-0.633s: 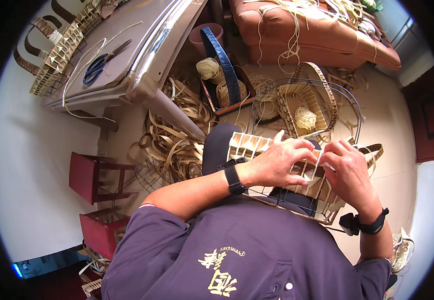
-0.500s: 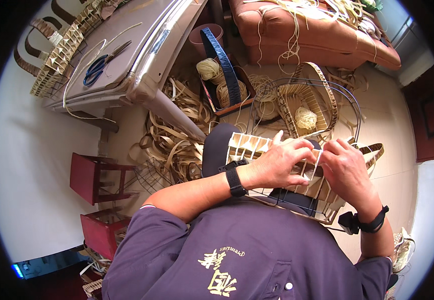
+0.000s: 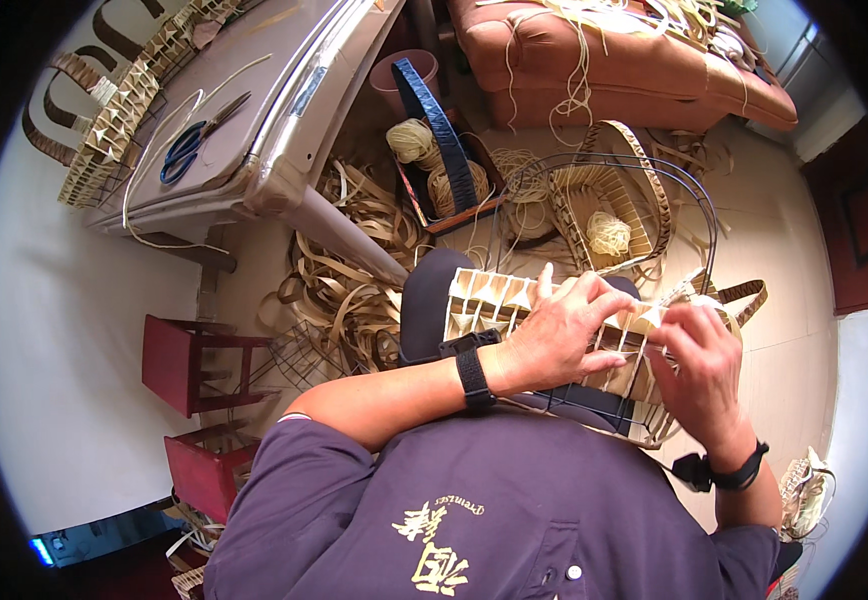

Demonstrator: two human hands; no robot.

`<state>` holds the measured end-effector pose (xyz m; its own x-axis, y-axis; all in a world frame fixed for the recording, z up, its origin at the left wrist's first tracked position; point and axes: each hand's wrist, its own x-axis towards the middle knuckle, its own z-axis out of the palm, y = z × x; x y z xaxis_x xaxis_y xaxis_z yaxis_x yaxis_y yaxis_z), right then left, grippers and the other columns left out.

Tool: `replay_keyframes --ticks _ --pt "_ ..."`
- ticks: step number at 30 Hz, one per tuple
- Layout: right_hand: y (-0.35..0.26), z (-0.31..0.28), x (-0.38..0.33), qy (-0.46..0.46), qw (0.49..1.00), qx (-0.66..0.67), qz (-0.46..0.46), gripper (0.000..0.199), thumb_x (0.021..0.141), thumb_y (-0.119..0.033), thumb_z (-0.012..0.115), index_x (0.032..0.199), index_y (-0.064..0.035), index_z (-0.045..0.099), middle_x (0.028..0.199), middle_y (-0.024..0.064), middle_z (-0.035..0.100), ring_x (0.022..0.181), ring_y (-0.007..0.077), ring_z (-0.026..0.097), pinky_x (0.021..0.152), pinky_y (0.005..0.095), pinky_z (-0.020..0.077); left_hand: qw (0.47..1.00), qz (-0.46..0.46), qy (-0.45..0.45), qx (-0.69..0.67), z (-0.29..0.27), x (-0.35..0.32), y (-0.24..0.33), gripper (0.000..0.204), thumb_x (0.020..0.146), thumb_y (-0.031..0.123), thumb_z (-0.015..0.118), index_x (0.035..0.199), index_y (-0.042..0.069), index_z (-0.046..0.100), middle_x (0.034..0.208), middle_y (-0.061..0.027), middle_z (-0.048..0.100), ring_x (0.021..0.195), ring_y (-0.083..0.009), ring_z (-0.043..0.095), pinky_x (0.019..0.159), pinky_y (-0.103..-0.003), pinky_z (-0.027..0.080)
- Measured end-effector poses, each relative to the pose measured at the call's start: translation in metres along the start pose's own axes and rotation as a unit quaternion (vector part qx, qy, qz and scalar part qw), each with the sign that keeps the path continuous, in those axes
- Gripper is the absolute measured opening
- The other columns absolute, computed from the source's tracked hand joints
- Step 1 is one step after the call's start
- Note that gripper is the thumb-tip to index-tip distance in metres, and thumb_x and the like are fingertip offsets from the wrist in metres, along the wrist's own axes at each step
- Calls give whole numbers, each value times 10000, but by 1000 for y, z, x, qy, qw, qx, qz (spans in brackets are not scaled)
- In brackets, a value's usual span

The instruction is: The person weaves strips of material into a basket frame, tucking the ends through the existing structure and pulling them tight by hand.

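One left hand: spread on basket
Right hand: curled; grip unclear
Weave: seemingly being laced; tension needed next

I have bright light over the right hand, soft shadows on the left wall, glare along the tabletop edge, and straight lines bowing toward the black rim.

A room in a home, set up for weaving; an orange sofa is heaped with pale strips; scissors lie on the desk; brown strips and a handled basket crowd the tiled floor; a part-woven frame spans a lap.
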<state>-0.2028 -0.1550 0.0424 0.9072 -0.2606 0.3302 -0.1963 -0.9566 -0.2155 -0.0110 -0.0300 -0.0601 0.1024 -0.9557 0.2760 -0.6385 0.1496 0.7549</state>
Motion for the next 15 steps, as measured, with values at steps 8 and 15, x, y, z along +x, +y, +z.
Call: replay_keyframes --ticks 8,15 --pt "-5 5 -27 -36 999 10 11 193 823 -75 807 978 -57 694 1031 89 662 971 308 622 880 458 504 997 43 -6 57 4 -4 -2 673 982 441 847 1604 341 610 1461 -94 597 1368 -332 615 1209 -856 278" --pt "-3 -1 -21 -64 995 70 -24 40 880 -62 700 906 -76 674 1025 70 659 957 301 610 852 434 473 993 91 -47 55 -2 0 -2 645 991 297 830 1601 345 625 1596 -130 533 1509 -353 534 1206 -855 287"
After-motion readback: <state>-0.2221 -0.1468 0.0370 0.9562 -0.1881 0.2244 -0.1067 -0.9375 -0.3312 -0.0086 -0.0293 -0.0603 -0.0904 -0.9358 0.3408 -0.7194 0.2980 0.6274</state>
